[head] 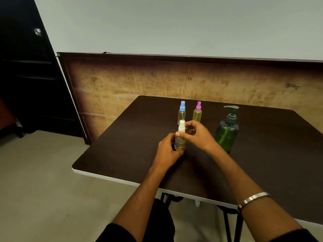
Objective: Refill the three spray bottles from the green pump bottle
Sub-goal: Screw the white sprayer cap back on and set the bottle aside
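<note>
Two hands meet on the white-capped spray bottle (180, 137), upright at mid tabletop (122, 145): the left hand (167, 151) has its grip closed round the body, the right hand (197, 133) pinches the neck. Behind stand the blue-capped spray bottle (182, 112) and pink-capped spray bottle (197, 112); the green pump bottle (227, 130) stands to the right.
</note>
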